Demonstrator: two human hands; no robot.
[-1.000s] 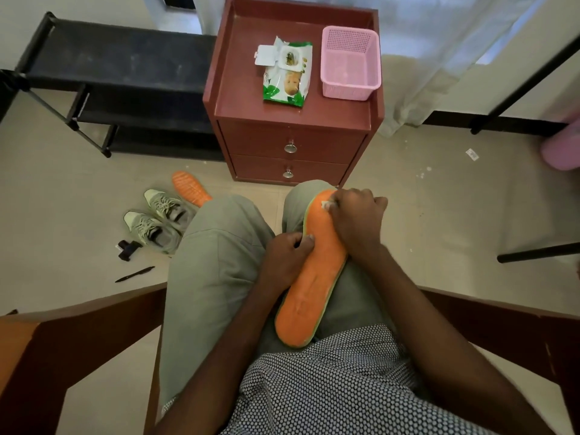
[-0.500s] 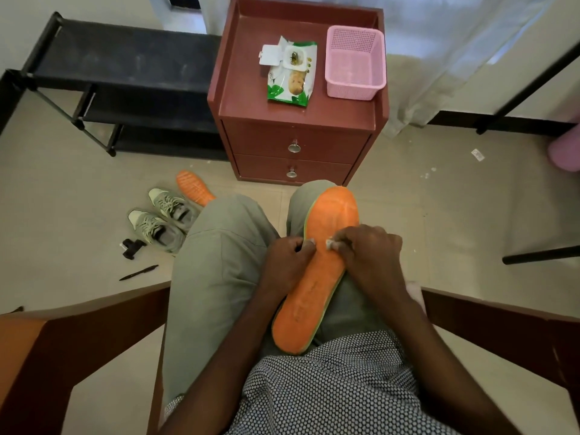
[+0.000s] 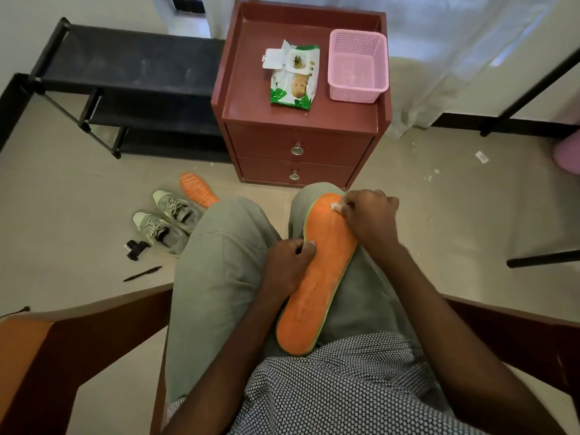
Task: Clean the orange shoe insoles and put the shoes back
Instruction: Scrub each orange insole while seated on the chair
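Note:
An orange insole [image 3: 317,277] with a green rim lies lengthwise on my right thigh. My left hand [image 3: 287,265] grips its left edge near the middle. At the toe end, my right hand [image 3: 368,216] pinches a small white wipe [image 3: 335,207] against the insole. A second orange insole [image 3: 197,189] lies on the floor to the left, partly hidden behind my left knee. Two grey-green sneakers [image 3: 166,219] stand side by side on the floor beside it.
A dark red bedside cabinet [image 3: 301,146] stands ahead, with a green pack of wipes [image 3: 295,80], its flap up, and a pink basket [image 3: 357,65] on top. A black shoe rack [image 3: 125,89] is at the left. A pen [image 3: 142,273] and a small black clip [image 3: 135,248] lie on the floor.
My right hand with the wipe slid down to the insole's middle, then back up to the toe end. My left hand kept its grip on the edge.

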